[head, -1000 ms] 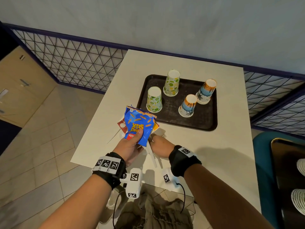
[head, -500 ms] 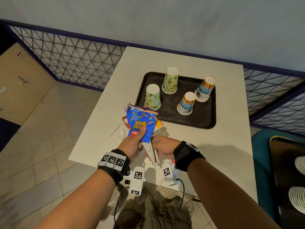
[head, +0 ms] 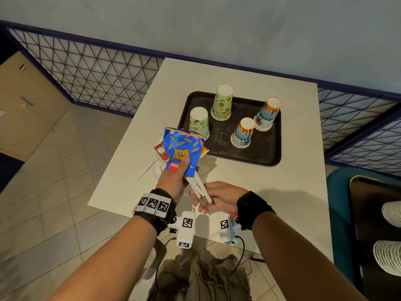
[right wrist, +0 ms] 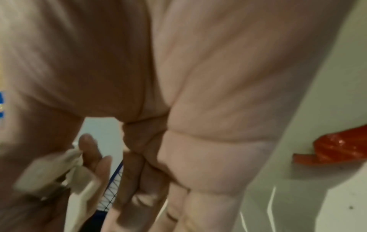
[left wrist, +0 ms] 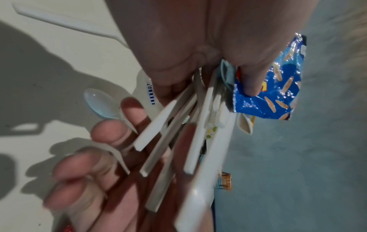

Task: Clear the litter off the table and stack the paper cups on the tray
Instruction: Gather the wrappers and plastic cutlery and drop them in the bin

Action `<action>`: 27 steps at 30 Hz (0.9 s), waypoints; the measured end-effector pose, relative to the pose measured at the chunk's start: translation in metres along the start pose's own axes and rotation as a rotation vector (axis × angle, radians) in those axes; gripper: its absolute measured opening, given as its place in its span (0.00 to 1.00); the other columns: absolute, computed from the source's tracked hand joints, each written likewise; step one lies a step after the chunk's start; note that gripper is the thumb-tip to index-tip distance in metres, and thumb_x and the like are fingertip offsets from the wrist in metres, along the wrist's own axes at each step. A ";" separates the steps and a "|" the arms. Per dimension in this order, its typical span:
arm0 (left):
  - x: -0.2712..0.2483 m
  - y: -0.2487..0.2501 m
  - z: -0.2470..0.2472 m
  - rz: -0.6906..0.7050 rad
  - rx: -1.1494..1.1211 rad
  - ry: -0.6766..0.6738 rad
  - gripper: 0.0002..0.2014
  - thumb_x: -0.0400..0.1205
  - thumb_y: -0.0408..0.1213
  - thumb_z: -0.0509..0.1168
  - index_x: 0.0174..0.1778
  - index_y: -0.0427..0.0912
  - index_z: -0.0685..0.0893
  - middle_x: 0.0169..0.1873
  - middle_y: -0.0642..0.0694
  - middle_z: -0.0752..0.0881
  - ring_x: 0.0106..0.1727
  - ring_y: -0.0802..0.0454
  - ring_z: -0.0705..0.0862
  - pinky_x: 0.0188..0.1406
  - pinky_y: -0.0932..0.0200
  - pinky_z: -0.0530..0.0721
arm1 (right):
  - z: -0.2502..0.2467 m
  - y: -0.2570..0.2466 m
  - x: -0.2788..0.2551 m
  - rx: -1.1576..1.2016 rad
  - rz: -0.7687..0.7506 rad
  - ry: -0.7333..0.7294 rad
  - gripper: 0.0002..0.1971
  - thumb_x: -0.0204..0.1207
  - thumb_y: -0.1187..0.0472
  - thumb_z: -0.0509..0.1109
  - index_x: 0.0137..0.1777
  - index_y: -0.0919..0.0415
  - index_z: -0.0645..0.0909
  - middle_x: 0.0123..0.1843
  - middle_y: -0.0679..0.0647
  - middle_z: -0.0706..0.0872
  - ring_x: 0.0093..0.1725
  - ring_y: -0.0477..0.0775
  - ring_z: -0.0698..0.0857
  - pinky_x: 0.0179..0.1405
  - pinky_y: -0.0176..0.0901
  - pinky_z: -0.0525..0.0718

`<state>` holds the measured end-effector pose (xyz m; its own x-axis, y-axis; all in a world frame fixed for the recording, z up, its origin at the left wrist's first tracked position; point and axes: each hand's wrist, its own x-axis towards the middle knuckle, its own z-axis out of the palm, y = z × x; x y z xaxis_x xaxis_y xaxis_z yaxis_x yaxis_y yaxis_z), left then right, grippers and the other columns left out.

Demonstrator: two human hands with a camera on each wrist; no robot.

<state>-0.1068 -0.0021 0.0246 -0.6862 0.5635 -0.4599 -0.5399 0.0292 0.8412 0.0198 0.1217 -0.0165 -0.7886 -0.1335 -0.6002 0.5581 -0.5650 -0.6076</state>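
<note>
- My left hand [head: 173, 181] pinches the blue snack wrapper [head: 184, 148] and white plastic cutlery [head: 198, 187] together.
- My right hand [head: 217, 197], fingers spread loosely, touches the cutlery's lower ends.
- Beyond my grip, four paper cups [head: 222, 103] stand inverted on the tray [head: 267, 153].

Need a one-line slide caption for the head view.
Left hand grips a blue snack bag and white plastic cutlery; upside-down paper cups wait on the tray.

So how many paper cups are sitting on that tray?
4 visible, all upside down on the tray: green cup front-left, green cup back-left, palm cup front-right, palm cup back-right, which may be several stacked.
</note>
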 end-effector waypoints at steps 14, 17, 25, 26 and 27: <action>-0.012 0.008 -0.071 0.004 0.631 0.072 0.14 0.85 0.52 0.67 0.48 0.45 0.87 0.34 0.51 0.89 0.37 0.52 0.87 0.38 0.58 0.77 | -0.063 0.101 -0.031 -1.588 -0.385 0.734 0.18 0.56 0.75 0.86 0.43 0.64 0.84 0.35 0.57 0.81 0.26 0.56 0.80 0.23 0.42 0.82; -0.019 0.005 -0.084 -0.009 0.626 0.122 0.12 0.85 0.51 0.67 0.43 0.47 0.85 0.31 0.52 0.87 0.34 0.53 0.85 0.34 0.58 0.76 | -0.059 0.092 -0.025 -1.652 -0.383 0.702 0.15 0.50 0.79 0.81 0.32 0.65 0.82 0.31 0.58 0.81 0.27 0.61 0.80 0.24 0.49 0.83; -0.030 -0.001 -0.121 -0.116 0.593 0.235 0.20 0.82 0.57 0.67 0.54 0.42 0.87 0.41 0.43 0.92 0.41 0.45 0.89 0.37 0.56 0.80 | 0.007 -0.002 0.034 -1.293 -0.197 0.670 0.15 0.82 0.66 0.59 0.68 0.57 0.70 0.56 0.61 0.84 0.54 0.65 0.84 0.54 0.57 0.84; -0.031 -0.001 -0.125 -0.128 0.590 0.256 0.20 0.83 0.57 0.67 0.53 0.41 0.86 0.40 0.43 0.92 0.38 0.47 0.89 0.35 0.56 0.79 | 0.006 -0.004 0.044 -1.356 -0.169 0.636 0.21 0.82 0.65 0.61 0.74 0.57 0.68 0.64 0.61 0.81 0.61 0.66 0.82 0.62 0.59 0.83; -0.033 -0.001 -0.129 -0.138 0.589 0.279 0.20 0.83 0.57 0.67 0.52 0.41 0.87 0.38 0.43 0.92 0.35 0.48 0.88 0.33 0.56 0.79 | 0.004 -0.004 0.051 -1.457 -0.136 0.610 0.25 0.82 0.64 0.63 0.78 0.57 0.66 0.70 0.61 0.78 0.67 0.66 0.79 0.68 0.58 0.80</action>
<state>-0.1472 -0.1272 0.0022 -0.7734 0.2897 -0.5638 -0.3291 0.5767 0.7477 -0.0235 0.1136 -0.0426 -0.8338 0.3871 -0.3936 0.5367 0.7354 -0.4137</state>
